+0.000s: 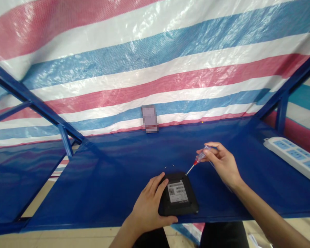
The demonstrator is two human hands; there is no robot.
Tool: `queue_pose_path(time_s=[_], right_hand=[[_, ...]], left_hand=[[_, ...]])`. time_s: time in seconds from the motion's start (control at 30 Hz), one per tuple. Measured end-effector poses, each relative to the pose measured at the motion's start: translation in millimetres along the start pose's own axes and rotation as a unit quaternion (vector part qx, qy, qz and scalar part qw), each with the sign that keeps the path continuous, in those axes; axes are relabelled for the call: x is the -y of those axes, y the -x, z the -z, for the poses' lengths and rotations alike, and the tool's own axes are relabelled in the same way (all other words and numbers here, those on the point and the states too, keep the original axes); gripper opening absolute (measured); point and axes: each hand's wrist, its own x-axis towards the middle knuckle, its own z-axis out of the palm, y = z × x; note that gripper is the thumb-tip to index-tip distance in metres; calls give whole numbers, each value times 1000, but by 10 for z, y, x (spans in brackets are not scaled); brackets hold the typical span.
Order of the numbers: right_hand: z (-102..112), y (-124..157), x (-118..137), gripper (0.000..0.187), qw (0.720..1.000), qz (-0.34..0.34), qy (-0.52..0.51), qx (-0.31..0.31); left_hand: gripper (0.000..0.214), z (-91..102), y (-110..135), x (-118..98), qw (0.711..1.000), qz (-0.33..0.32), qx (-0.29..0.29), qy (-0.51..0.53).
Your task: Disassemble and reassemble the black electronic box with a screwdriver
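Observation:
A flat black plastic box (192,198) with rounded corners lies on the blue surface, its white printed label (177,192) facing up. My left hand (151,199) grips the box along its left side, fingers over the far edge and thumb along the near edge. Between the fingers of my right hand (220,160) is the clear, red-collared handle of a screwdriver (200,156). Its shaft slants down to the left, and the tip is at the box's far right corner; whether a screw sits under it I cannot tell. Two small screws (165,167) lie just beyond the box.
On the right of the blue table (113,165) is a white power strip (296,153). A pixelated upright object (150,119) stands at the back, against a striped plastic sheet (134,82). Blue metal frame bars (38,100) slope along both sides.

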Motion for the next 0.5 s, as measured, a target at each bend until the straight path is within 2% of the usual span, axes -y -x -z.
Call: queue_pose_path(time_s=[0.5], right_hand=[[-47,105,-174,48,1000,-2,4,-6]], left_hand=[[103,42,-21,-21,1000,-13,9,0]])
